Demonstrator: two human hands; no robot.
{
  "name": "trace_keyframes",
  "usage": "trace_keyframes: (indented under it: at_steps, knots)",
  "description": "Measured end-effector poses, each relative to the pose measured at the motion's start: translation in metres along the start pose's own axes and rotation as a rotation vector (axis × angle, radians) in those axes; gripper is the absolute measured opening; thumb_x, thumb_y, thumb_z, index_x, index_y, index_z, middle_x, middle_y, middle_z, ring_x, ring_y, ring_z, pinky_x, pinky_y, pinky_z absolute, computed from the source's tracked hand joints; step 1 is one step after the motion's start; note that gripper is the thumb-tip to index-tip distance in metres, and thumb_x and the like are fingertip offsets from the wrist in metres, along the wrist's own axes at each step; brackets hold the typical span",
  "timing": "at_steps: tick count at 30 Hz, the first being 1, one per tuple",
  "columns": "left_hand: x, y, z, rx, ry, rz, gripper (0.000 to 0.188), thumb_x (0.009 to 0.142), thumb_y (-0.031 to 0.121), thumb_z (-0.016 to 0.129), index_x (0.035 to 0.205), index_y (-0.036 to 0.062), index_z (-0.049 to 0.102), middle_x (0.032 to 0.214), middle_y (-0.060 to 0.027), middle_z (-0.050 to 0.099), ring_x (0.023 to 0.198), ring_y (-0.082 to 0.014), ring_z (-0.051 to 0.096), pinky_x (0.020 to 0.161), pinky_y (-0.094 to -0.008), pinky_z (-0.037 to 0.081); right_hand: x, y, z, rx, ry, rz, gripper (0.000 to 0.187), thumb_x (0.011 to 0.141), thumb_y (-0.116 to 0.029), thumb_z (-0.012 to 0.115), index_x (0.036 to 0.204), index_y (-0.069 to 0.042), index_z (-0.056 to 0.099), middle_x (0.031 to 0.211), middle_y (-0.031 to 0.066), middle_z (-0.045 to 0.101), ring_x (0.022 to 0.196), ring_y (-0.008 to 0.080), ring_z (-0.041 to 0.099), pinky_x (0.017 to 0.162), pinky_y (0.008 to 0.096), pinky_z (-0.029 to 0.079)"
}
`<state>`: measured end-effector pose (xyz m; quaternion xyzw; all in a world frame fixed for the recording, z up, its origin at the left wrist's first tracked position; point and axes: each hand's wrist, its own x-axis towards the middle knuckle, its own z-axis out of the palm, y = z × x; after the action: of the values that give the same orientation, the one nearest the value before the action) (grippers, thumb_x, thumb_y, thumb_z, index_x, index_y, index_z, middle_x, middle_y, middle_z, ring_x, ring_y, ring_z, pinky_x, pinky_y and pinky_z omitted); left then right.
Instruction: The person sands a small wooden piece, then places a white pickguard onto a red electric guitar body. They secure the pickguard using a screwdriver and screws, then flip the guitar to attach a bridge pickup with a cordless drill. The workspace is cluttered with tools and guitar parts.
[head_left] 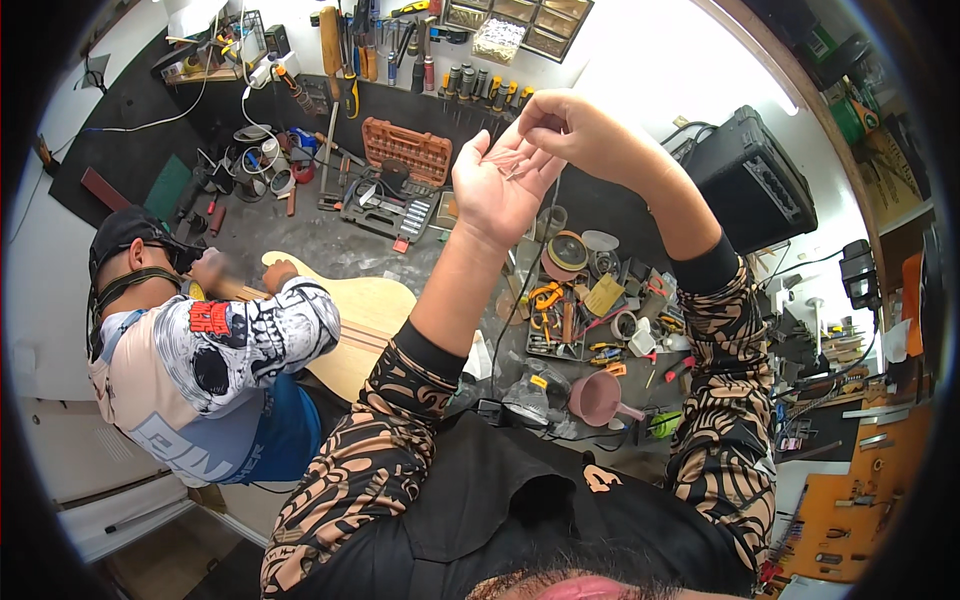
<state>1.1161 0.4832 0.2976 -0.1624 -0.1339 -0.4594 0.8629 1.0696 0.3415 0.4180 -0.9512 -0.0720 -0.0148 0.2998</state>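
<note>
My left hand is raised in front of me, palm up and slightly cupped. A few small, thin pieces rest on its palm, too small to name for certain. My right hand reaches over from the right, its fingers bent down and closed at the left hand's fingertips. Whatever is between those right fingertips, if anything, I cannot make out. Both hands are held up above the cluttered workbench.
At left, a co-worker bends over a pale wooden guitar-shaped body. An orange socket case lies beyond. Tools hang on the back wall. A black amplifier, a pink pan and a tool tray are to the right.
</note>
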Motion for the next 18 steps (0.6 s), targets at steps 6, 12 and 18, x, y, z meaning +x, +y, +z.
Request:
trace_keyframes:
  at_steps: [6, 12, 18]
  knots:
    - [-0.004, 0.008, -0.004, -0.017, 0.031, 0.032, 0.073, 0.113, 0.041, 0.018, 0.163, -0.01, 0.032, 0.166, -0.0317, 0.042, 0.155, -0.0431, 0.044, 0.13, -0.0537, 0.037, 0.015, -0.015, 0.002, -0.108, 0.112, -0.105, 0.013, 0.101, -0.005, 0.066, 0.11, 0.0, 0.073, 0.098, 0.0028, 0.072, 0.091, 0.0107, 0.067, 0.083, 0.0276, 0.055]
    - [-0.012, 0.016, 0.008, 0.115, 0.271, 0.262, 0.063, 0.114, 0.031, 0.022, 0.156, -0.0138, 0.039, 0.165, -0.0333, 0.042, 0.155, -0.0457, 0.042, 0.13, -0.0582, 0.036, 0.131, -0.021, -0.028, -0.617, 0.451, 0.013, 0.03, 0.093, -0.027, 0.072, 0.11, -0.003, 0.081, 0.102, 0.0175, 0.08, 0.097, 0.034, 0.078, 0.086, 0.0445, 0.062]
    - [0.0, 0.028, 0.019, 0.269, 0.5, 0.256, 0.041, 0.117, 0.035, 0.047, 0.09, 0.008, 0.061, 0.06, 0.0056, 0.029, 0.05, -0.0093, 0.021, 0.046, -0.0286, 0.019, 0.151, -0.011, -0.05, -1.02, 0.233, 0.095, 0.026, 0.081, -0.032, 0.079, 0.091, -0.008, 0.085, 0.088, 0.0198, 0.079, 0.087, 0.04, 0.078, 0.08, 0.0488, 0.063]
